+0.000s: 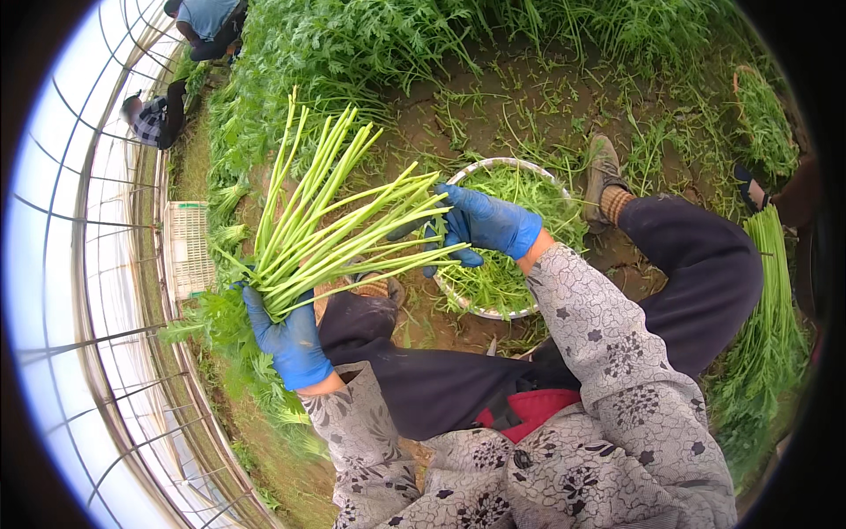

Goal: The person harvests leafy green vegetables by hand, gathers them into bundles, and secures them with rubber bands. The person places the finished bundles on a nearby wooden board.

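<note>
My left hand (287, 337), in a blue glove, is closed round a bunch of leafy greens (317, 231). The pale green stems fan out upward and to the right, while the feathery leaves hang below and left of the fist. My right hand (486, 221), gloved in blue too, is at the stem ends on the right side of the fan, fingers curled; whether it pinches a stem cannot be made out. Beneath and behind this hand, a round basin (502, 312) with a pale rim holds loose leaves and trimmings.
Uncut greens (317, 53) grow at the top. A plastic crate (190, 248) stands by the greenhouse wall at left. Two people (208, 23) (155, 119) crouch at upper left. A stack of stems (770, 291) lies at right, near another person's foot (751, 188).
</note>
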Demonstrator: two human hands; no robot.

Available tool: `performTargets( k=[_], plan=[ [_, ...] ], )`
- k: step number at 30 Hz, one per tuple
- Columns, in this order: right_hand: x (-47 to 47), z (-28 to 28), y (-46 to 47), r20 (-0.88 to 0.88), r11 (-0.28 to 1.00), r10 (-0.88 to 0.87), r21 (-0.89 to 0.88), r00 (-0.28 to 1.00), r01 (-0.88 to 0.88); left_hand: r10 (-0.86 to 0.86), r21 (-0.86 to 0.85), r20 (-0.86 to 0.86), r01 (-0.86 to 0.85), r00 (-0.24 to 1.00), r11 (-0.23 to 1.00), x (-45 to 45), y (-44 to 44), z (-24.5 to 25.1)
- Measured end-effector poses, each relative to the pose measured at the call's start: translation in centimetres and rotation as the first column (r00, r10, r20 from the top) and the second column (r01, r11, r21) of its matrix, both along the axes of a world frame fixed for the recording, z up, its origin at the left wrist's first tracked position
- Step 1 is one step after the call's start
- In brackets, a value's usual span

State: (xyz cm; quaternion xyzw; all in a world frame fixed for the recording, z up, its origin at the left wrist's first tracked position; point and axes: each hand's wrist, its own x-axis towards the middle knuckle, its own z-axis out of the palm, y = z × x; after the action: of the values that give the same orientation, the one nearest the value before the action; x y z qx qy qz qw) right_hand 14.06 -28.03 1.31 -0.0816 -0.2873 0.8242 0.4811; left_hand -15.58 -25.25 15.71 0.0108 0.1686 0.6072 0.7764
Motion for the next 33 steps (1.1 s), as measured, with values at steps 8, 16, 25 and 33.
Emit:
performTargets(
  k=[8,16,25,33],
  plan=[
    [5.1,0.3,-3.7,0.415,0.991,0.091,0.049,0.905,-0.122,0.065,-0.013,-0.034,-0.065,0.997,0.998,-2.6,1.6,-0.6],
    [3.3,-3.8,-4.9,0.837,0.918,-0.326,0.171,-0.439,-0.357,0.148,0.028,-0.211,-0.146,0.966,0.989,-3.3,1.9,-0.5],
    [-4.6,5.9,-4.9,0.109,0.936,0.271,0.203,0.956,-0.289,0.546,0.668,-0.625,0.018,0.558,0.744,4.6,-3.5,-1.7],
    [-4.6,5.9,-6.2,-0.317,0.949,0.071,-0.271,0.946,-0.162,0.952,0.222,-0.273,0.972,0.142,-0.081,8.4,-5.8,-0.6]
  ],
)
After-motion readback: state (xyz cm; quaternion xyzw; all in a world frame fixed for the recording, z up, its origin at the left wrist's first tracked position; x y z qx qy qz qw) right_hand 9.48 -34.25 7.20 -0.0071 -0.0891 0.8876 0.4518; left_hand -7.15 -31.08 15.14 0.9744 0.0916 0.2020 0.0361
